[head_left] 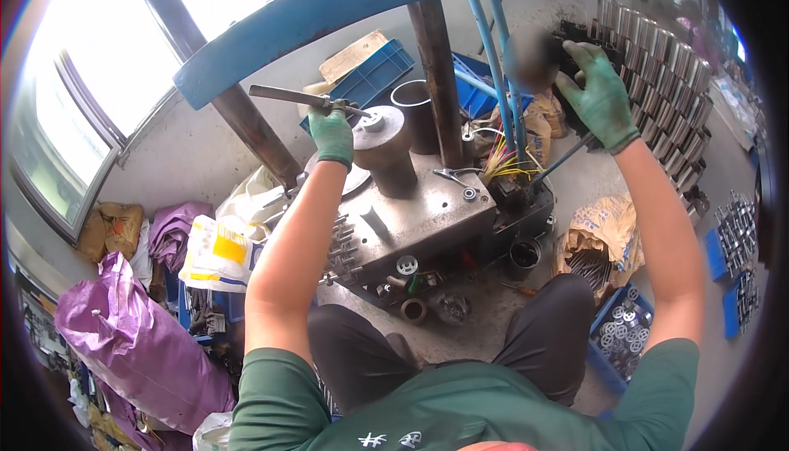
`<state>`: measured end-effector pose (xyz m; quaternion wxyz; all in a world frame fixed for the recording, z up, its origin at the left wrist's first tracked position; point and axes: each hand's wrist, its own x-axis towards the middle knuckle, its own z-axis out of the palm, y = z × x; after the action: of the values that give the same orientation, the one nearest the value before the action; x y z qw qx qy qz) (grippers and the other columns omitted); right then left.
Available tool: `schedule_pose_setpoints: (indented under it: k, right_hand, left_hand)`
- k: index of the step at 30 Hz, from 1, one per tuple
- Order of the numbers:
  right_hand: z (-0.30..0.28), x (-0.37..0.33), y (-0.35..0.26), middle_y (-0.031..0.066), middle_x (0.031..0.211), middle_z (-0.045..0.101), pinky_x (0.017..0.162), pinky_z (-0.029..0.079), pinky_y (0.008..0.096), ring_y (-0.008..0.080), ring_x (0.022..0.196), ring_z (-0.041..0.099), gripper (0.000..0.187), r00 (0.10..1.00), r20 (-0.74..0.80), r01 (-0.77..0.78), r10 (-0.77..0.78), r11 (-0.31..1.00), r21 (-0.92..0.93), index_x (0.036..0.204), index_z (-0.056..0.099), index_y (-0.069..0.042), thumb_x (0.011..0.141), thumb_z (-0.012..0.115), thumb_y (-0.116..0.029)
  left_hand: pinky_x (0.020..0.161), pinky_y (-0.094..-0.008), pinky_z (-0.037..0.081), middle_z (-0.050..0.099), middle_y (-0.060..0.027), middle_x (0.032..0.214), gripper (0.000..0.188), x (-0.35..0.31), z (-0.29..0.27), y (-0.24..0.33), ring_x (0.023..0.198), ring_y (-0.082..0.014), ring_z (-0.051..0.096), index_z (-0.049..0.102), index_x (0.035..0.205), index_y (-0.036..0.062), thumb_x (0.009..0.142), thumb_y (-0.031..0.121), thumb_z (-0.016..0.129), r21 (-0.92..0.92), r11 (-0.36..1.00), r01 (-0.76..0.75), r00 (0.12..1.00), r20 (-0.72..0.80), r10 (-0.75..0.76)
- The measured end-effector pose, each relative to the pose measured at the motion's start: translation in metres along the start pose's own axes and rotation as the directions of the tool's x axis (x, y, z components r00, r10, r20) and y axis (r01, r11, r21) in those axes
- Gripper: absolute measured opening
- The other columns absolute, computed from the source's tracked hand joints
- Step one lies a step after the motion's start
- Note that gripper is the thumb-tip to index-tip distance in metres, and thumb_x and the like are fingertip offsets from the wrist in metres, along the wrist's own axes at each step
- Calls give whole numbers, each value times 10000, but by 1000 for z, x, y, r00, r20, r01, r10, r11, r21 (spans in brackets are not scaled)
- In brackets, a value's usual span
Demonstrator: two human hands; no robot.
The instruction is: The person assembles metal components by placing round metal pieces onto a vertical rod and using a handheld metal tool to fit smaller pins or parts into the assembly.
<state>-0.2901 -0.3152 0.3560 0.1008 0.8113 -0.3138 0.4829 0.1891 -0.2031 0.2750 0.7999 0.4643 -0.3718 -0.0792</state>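
Note:
My left hand (334,133), in a green glove, is closed round a stepped metal rod (288,96). Its thin end reaches the small hub of a round metal fixture (386,140) standing on the press table. My right hand (600,101), also gloved in green, is raised at the upper right. Its thumb and fingers are curved about a dark rounded part (532,58), smeared in the picture, in front of the blue hoses. A dark lever (563,159) slants below that hand. Next to the fixture stands a black open cylinder (411,96).
The blue press frame (320,19) arches over the steel table (419,221). Shiny cylinders (657,64) are stacked at the right. A torn paper sack (604,233) and a blue bin of metal rings (604,360) sit by my right leg. A purple sack (144,344) lies left.

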Motion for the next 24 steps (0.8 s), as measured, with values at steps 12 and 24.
schedule_pose_setpoints:
  k: [12,24]
  right_hand:
    - [2,3,0,177,1111,728,909,572,447,369,1021,717,416,969,216,-89,122,984,-154,1147,744,-20,992,676,-401]
    - [-66,-93,-39,181,1172,720,913,577,440,376,1029,716,391,862,488,-123,134,991,-55,1208,727,-17,938,664,-293]
  left_hand:
    - [663,-337,639,664,-110,998,260,12,28,22,783,-195,701,500,1248,42,1018,-45,583,450,893,-14,958,260,-117]
    - [727,-329,577,736,-100,904,233,31,13,8,789,-188,707,638,1143,52,943,77,754,589,790,-167,947,319,-38]
